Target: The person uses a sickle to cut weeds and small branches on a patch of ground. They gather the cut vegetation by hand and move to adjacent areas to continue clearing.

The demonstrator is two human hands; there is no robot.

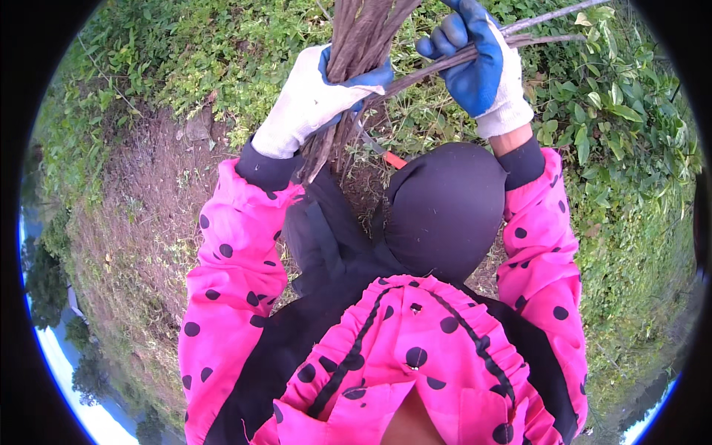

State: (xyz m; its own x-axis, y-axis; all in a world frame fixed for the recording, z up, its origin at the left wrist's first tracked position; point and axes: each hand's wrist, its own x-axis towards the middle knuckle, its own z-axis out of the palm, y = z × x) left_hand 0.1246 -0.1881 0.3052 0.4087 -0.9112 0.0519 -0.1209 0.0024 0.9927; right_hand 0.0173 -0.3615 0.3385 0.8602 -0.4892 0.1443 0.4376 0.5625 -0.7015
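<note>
My left hand [319,93], in a white glove with blue coating, is closed round a thick bundle of dry brown sticks [363,37]. The bundle stands nearly upright, its lower ends poking out below my fist and its top running past the upper edge. My right hand [475,70], in a matching glove, has its fingers curled round a thin stick [423,76]. One end of that stick meets the bundle at my left hand. Beyond my right hand, thin stick ends [549,38] stretch right. Part of the grip is hidden by the glove.
Beneath my hands, near my bent knee [445,208], lies a tool with an orange part [394,159]; its kind is unclear. Low green plants [193,52] grow ahead and leafy ones [615,111] at right. Bare brown soil [148,185] spreads at left.
</note>
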